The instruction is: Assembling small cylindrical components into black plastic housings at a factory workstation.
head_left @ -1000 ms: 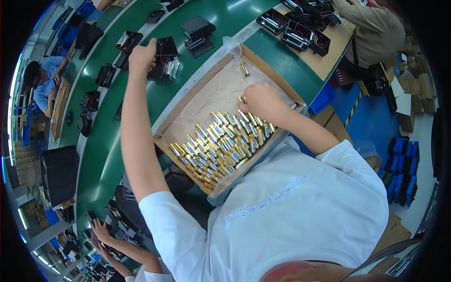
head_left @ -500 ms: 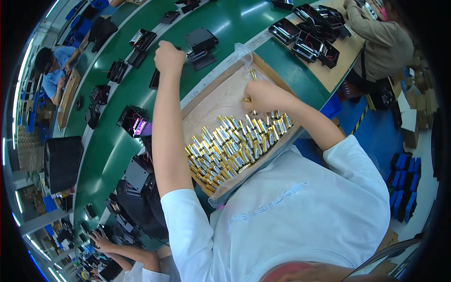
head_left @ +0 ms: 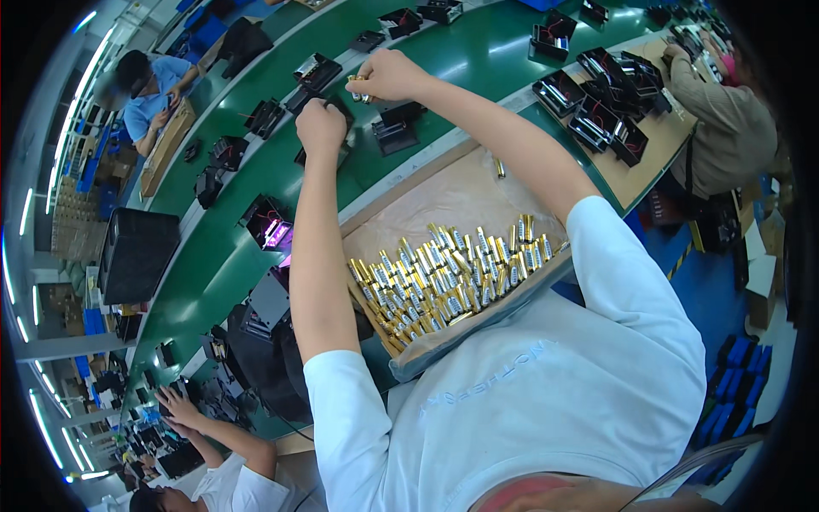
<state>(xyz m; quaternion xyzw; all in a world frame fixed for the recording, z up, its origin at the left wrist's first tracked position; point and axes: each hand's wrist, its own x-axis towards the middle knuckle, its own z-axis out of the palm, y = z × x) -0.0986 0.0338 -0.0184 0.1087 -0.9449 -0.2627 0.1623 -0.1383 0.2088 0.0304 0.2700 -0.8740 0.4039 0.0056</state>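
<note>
Several gold-and-silver batteries (head_left: 357, 89) are pinched in the right hand (head_left: 392, 77), its fingers closed around them above the green table (head_left: 205, 273). Just beside it, the left hand (head_left: 322, 128) is curled over a dark case (head_left: 343, 147), which it largely covers; its fingertips are turned away, so I cannot tell how firmly they grip. Near both hands, another black case (head_left: 394, 135) lies on the table. Closer to the body, a shallow lined carton (head_left: 409, 189) holds a dense heap of batteries, most toward its near side, with one single battery (head_left: 501, 168) lying well apart toward the far right. Left of the left forearm, a black unit (head_left: 266, 220) glows purple. Farther right, more open cases (head_left: 610, 90) pile on a tan board (head_left: 644, 175), beside a co-worker in a tan top (head_left: 721, 128).
</note>
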